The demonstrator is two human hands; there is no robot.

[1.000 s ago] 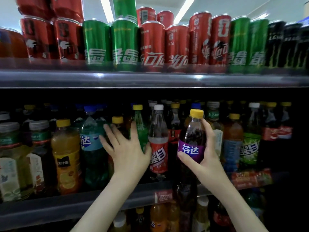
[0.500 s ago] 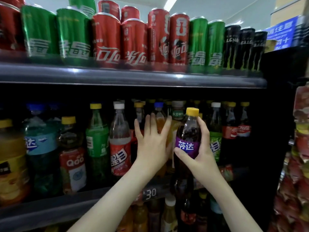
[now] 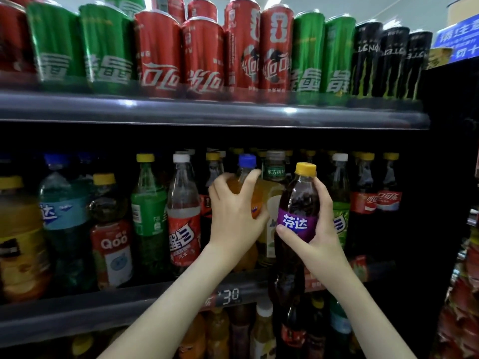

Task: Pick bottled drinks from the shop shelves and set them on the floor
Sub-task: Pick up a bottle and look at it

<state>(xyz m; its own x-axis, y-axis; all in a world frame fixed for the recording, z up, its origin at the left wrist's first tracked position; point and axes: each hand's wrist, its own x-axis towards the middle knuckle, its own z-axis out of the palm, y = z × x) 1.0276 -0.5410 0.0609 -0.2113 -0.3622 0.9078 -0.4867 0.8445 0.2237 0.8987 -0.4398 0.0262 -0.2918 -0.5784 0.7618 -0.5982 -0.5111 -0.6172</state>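
Observation:
My right hand (image 3: 315, 237) grips a dark purple drink bottle (image 3: 299, 203) with a yellow cap and a purple label, holding it upright in front of the middle shelf. My left hand (image 3: 233, 216) curls round an orange drink bottle (image 3: 255, 200) with a blue cap that stands on that shelf, just left of the purple one. Most of the orange bottle is hidden behind my fingers.
The middle shelf (image 3: 77, 314) holds several bottles: a red-labelled clear one (image 3: 184, 216), a green one (image 3: 149, 203), cola bottles (image 3: 375, 200). Cans (image 3: 202, 55) line the top shelf (image 3: 207, 112). More bottles stand below. Snack packs (image 3: 464, 294) hang at the right.
My left hand moved right along the shelf and closed round the orange bottle. My right hand kept hold of the purple bottle. The view shifted right.

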